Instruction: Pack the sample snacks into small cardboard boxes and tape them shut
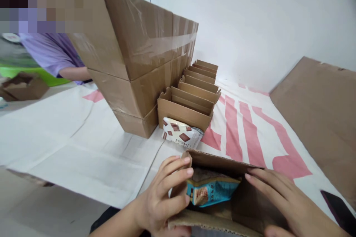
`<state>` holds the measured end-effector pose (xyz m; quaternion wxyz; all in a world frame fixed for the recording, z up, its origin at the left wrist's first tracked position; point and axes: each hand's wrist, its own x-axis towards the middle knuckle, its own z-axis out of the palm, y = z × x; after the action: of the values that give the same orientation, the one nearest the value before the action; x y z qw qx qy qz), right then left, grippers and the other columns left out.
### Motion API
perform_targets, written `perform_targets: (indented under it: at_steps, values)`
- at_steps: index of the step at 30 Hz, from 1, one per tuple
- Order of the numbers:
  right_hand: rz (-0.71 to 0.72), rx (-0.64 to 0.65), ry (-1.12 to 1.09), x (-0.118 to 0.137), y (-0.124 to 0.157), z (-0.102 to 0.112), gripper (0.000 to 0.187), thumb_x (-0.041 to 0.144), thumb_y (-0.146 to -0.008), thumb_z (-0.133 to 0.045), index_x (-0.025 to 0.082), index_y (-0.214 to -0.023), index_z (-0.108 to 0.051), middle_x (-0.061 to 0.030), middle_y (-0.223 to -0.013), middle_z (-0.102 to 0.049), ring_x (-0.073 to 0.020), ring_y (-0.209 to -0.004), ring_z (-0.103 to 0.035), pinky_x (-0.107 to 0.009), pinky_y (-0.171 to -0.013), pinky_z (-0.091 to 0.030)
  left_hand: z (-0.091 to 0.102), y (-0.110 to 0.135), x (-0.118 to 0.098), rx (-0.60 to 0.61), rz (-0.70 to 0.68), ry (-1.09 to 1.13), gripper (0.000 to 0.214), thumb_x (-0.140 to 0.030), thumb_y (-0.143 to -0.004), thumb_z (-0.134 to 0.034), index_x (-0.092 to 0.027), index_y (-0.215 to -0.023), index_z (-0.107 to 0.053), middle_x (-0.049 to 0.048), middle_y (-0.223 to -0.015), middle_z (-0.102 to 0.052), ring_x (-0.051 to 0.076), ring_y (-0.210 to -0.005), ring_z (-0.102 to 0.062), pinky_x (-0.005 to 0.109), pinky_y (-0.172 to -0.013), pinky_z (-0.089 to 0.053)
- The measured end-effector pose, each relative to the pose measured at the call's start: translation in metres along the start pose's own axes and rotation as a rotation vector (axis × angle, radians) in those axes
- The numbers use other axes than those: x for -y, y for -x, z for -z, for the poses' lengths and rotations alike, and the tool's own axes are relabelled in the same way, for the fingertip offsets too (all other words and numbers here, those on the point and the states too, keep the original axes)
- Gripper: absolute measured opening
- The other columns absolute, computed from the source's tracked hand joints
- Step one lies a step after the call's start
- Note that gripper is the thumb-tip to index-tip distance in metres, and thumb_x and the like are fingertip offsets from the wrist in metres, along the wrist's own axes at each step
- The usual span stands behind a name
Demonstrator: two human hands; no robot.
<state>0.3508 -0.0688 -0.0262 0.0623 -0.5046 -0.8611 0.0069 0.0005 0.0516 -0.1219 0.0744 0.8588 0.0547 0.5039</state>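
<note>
An open cardboard box is right in front of me at the lower edge of the head view. Inside it lies a blue food packet with a picture of a biscuit-like snack, beside a brown item I cannot make out. My left hand is closed round the box's left wall, fingers over the rim. On the opposite side my right hand grips the right wall, with its thumb low near the front. Just beyond the box, a white packet with brown diamonds leans against a row of small open boxes.
Stacked taped cartons stand left of the row. A large cardboard sheet is at right, and a dark phone-like object lies near the right edge. Another person's arm reaches behind the cartons. A white-and-red sheet covers the table.
</note>
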Motion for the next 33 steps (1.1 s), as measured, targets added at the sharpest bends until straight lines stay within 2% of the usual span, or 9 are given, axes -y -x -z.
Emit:
perform_targets:
  at_steps: [3,9,12,15,19,23,27,31,33]
  values:
    - [-0.004,0.061,-0.009,-0.002,-0.001,-0.001,0.094,0.060,-0.075,-0.073,0.030,-0.154,-0.032,-0.0090,-0.150,-0.047,-0.0392,-0.129,-0.053,-0.051,-0.097,-0.056,-0.001,0.003,0.000,-0.050,0.001,-0.013,0.073,-0.063,-0.072,-0.065,-0.026,-0.132,-0.047,0.0107,-0.157,-0.036,0.039,-0.142,-0.036,0.056,-0.116,-0.027]
    - [-0.003,0.156,-0.006,-0.005,-0.003,0.001,0.103,0.063,-0.075,-0.071,0.026,-0.157,-0.020,-0.0103,-0.156,-0.037,-0.0409,-0.136,-0.044,-0.055,-0.101,-0.052,-0.001,0.006,-0.001,-0.135,0.087,0.003,0.080,-0.070,-0.073,-0.061,-0.026,-0.137,-0.041,0.0101,-0.120,-0.066,0.034,-0.127,-0.056,0.054,-0.117,-0.022]
    - [-0.006,0.162,-0.027,-0.006,-0.002,0.001,0.105,0.063,-0.074,-0.072,0.026,-0.157,-0.019,-0.0100,-0.157,-0.035,-0.0410,-0.138,-0.042,-0.054,-0.102,-0.051,0.001,0.004,-0.002,-0.157,0.076,-0.028,0.069,-0.069,-0.073,-0.062,-0.028,-0.127,-0.050,0.0073,-0.111,-0.065,0.033,-0.123,-0.058,0.054,-0.116,-0.024]
    - [0.008,0.151,-0.025,-0.005,-0.002,0.000,0.103,0.061,-0.075,-0.072,0.026,-0.157,-0.021,-0.0092,-0.156,-0.038,-0.0403,-0.137,-0.043,-0.053,-0.102,-0.052,0.005,-0.001,-0.003,-0.068,0.035,-0.114,0.050,-0.065,-0.073,-0.064,-0.029,-0.108,-0.063,0.0071,-0.106,-0.060,0.034,-0.125,-0.052,0.053,-0.114,-0.027]
    - [0.022,0.110,0.063,0.002,-0.016,0.003,0.076,0.055,-0.083,-0.066,0.029,-0.149,-0.041,-0.0078,-0.144,-0.054,-0.0350,-0.125,-0.058,-0.046,-0.094,-0.058,0.009,-0.010,-0.005,0.057,-0.007,-0.095,0.034,-0.054,-0.073,-0.068,-0.028,-0.094,-0.068,0.0079,-0.105,-0.056,0.036,-0.132,-0.040,0.054,-0.116,-0.024]
    - [0.056,0.066,0.146,0.015,-0.042,0.006,0.048,0.044,-0.089,-0.062,0.024,-0.132,-0.060,-0.0088,-0.125,-0.070,-0.0288,-0.104,-0.070,-0.041,-0.083,-0.061,0.008,-0.013,-0.008,0.036,-0.023,-0.088,0.027,-0.048,-0.074,-0.069,-0.027,-0.090,-0.068,0.0076,-0.106,-0.053,0.037,-0.131,-0.038,0.054,-0.115,-0.023]
    - [0.134,0.097,0.192,0.024,-0.063,-0.005,0.051,0.029,-0.079,-0.074,0.017,-0.128,-0.061,-0.0114,-0.116,-0.073,-0.0273,-0.096,-0.072,-0.040,-0.078,-0.062,0.006,-0.011,-0.009,0.018,-0.020,-0.078,0.023,-0.040,-0.076,-0.066,-0.024,-0.092,-0.069,0.0086,-0.109,-0.051,0.038,-0.130,-0.040,0.057,-0.113,-0.025]
    - [0.179,0.135,0.305,0.020,-0.072,-0.025,0.062,0.030,-0.063,-0.087,0.008,-0.118,-0.067,-0.0174,-0.107,-0.075,-0.0327,-0.089,-0.072,-0.045,-0.076,-0.062,0.005,-0.006,-0.008,0.023,0.003,-0.082,0.030,-0.042,-0.075,-0.066,-0.025,-0.099,-0.069,0.0094,-0.109,-0.054,0.039,-0.131,-0.040,0.058,-0.112,-0.028]
    - [0.187,0.177,0.329,0.015,-0.074,-0.032,0.059,0.028,-0.062,-0.086,0.009,-0.115,-0.069,-0.0163,-0.102,-0.076,-0.0325,-0.085,-0.073,-0.044,-0.075,-0.062,0.005,-0.004,-0.007,0.025,0.011,-0.077,0.033,-0.044,-0.074,-0.067,-0.025,-0.101,-0.069,0.0096,-0.110,-0.056,0.039,-0.132,-0.040,0.057,-0.112,-0.028]
